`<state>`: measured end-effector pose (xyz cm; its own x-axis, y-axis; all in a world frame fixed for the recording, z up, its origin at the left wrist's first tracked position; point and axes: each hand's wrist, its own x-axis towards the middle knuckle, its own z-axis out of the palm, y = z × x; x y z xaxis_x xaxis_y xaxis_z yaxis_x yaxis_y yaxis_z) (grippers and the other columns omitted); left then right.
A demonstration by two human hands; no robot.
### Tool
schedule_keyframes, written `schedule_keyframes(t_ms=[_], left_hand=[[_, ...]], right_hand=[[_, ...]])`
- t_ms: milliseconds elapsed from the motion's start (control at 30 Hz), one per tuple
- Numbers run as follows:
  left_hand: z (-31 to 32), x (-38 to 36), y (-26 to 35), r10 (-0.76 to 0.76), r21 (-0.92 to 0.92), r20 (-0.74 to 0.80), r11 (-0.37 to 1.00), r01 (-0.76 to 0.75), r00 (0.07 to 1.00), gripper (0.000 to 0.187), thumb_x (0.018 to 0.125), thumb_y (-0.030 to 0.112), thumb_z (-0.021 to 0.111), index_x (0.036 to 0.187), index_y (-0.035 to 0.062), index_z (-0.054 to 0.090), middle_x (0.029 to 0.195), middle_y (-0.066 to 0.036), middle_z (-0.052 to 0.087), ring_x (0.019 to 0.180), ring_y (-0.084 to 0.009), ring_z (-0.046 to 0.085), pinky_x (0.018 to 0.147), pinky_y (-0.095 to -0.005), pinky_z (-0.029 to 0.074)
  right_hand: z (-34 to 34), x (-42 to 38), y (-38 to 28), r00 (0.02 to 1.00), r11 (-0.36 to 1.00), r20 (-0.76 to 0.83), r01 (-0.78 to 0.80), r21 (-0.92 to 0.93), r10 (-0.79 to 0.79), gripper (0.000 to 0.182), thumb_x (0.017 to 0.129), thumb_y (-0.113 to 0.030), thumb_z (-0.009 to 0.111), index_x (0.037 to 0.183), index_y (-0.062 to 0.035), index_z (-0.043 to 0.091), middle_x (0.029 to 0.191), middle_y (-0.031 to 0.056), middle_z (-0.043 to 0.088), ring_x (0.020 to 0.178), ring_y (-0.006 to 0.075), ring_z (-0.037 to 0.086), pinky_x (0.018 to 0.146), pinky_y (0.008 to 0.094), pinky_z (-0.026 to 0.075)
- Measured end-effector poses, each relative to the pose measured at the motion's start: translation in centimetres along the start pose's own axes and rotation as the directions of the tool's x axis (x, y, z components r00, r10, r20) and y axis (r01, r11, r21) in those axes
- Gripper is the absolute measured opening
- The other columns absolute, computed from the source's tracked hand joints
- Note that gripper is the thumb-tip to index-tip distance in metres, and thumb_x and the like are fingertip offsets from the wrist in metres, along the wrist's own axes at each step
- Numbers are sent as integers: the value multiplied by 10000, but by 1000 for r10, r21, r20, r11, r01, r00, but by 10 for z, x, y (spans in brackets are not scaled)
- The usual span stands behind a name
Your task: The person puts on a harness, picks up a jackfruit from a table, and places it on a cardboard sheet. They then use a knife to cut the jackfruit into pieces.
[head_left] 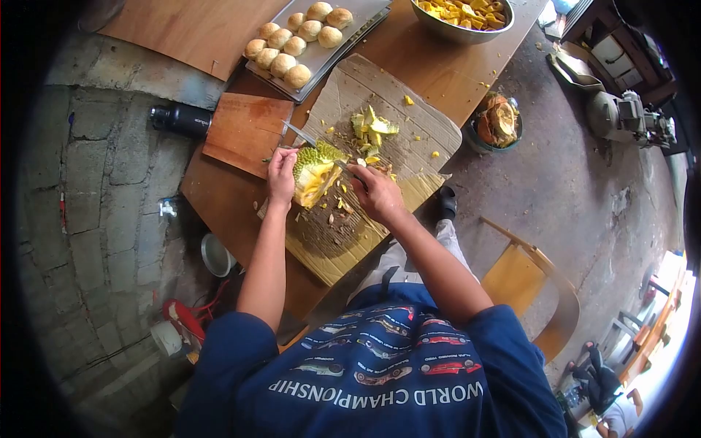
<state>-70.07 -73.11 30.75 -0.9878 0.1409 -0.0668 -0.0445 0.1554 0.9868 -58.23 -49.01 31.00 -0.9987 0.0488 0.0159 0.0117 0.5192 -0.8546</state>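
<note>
My left hand (280,175) is closed around the side of a jackfruit piece (312,168), its spiky green rind upward and its yellow cut flesh facing me. My right hand (377,194) grips a knife (342,166), its short visible part right at the fruit's cut edge; most of it is hidden by the fingers and the fruit. Just behind the piece, another blade (298,133) points toward the wooden board. Beneath both hands lies a cardboard sheet (431,125), strewn with scraps and bits of fruit. Yellow-green jackfruit scraps (374,128) are heaped beyond my right hand.
A wooden board (244,131) and black bottle (180,121) are at left. Farther back are a tray (310,57) of round buns and a metal bowl (467,33) of yellow fruit pieces. On the right, a bucket (496,139) holds brownish pieces near a wooden chair (515,274).
</note>
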Motion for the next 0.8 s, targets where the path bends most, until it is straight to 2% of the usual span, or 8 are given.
schedule_keyframes(t_ms=[100,300,333,467,567,667,733,800], left_hand=[[1,3,2,-27,-2,-18,1000,27,999,138,1072,151,560,1071,55,659,1065,22,617,989,-69,524,924,-245,418],[-16,7,-18,-13,4,-25,1000,13,1000,138,1076,146,554,1089,72,670,1119,15,635,1034,-73,550,968,-255,433],[-16,7,-20,-46,-94,-23,995,44,999,108,1062,87,553,1051,54,656,1133,-30,659,1088,-116,580,1017,-289,427],[-16,2,-20,-54,-45,-26,998,53,998,112,1064,86,547,1061,56,655,1121,-35,665,1117,-119,578,1025,-291,421],[-14,1,-16,57,12,-16,998,-57,998,127,1065,90,539,1082,54,660,1159,-49,686,1164,-136,581,1051,-308,419],[-21,4,-27,25,4,-27,1000,-25,999,138,1065,95,532,1097,53,659,1210,-69,700,1194,-155,585,1079,-325,414],[-28,5,-30,-85,-59,-28,995,83,996,143,1065,98,527,1112,53,655,1244,-82,701,1221,-172,578,1109,-343,399],[-29,6,-31,-60,-65,-28,996,58,998,136,1064,97,528,1105,52,650,1237,-81,702,1214,-166,572,1108,-340,398]], right_hand=[[0,-13,3,998,998,-44,37,41,-35,277,1037,-254,590,1295,-163,630,1082,145,684,949,410,692,785,510,566],[-32,-58,3,983,987,80,-163,-14,163,276,1015,-218,652,1286,-162,660,1072,146,704,964,398,699,809,476,572],[-28,-54,5,989,991,70,-133,0,133,290,1025,-231,621,1307,-169,642,1078,146,695,974,398,697,815,491,570],[6,-15,10,999,997,-2,-36,74,36,290,1032,-244,591,1307,-155,626,1109,161,693,998,408,692,834,514,564],[12,-1,8,998,997,25,-62,49,61,281,1031,-250,594,1287,-141,628,1122,170,698,1010,417,689,843,516,565],[1,-14,6,998,997,10,-55,57,54,283,1034,-265,598,1284,-137,630,1108,168,700,1015,415,687,850,515,567],[-8,-31,3,997,996,21,-81,40,81,281,1035,-269,599,1279,-134,632,1105,168,700,1018,416,686,854,514,566],[-21,-42,6,990,992,72,-125,8,124,274,1032,-267,605,1268,-132,636,1094,168,697,1023,415,684,852,512,562]])
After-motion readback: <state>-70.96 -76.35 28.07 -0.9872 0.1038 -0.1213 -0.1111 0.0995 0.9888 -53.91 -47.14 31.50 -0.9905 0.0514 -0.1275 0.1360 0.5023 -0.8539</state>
